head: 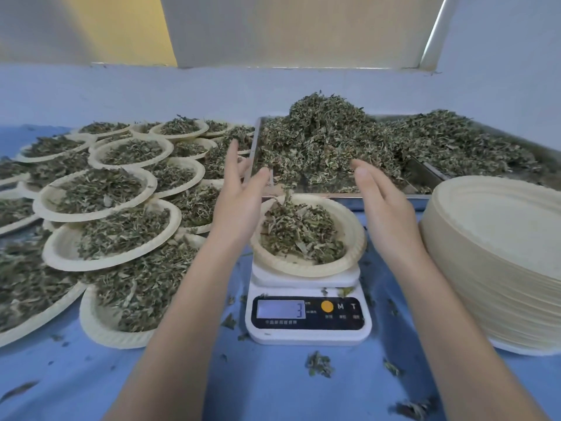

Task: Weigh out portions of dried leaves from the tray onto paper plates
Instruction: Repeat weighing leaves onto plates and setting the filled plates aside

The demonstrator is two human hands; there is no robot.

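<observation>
My left hand (239, 189) and right hand (379, 202) hover palms facing each other, fingers straight and loosely spread, gripping nothing; a few leaves drop between them. The plate (352, 235) sits directly below and between my hands, on the scale (308, 332), whose display shows a 3. The tray (425, 194) lies just beyond the plate, straight ahead of both hands, its long axis running left to right; I judge the right hand slightly nearer the heaped middle of the pile (331, 135), so a top-up reach goes forward, not sideways.

The leaves are crumpled, brittle-looking, green-brown flakes that should scatter easily. The plate is shallow, round, cream paper with a crimped rim. Filled plates (100, 192) overlap to my left; a stack (498, 256) of unused ones stands to my right on the blue cloth (273, 387).
</observation>
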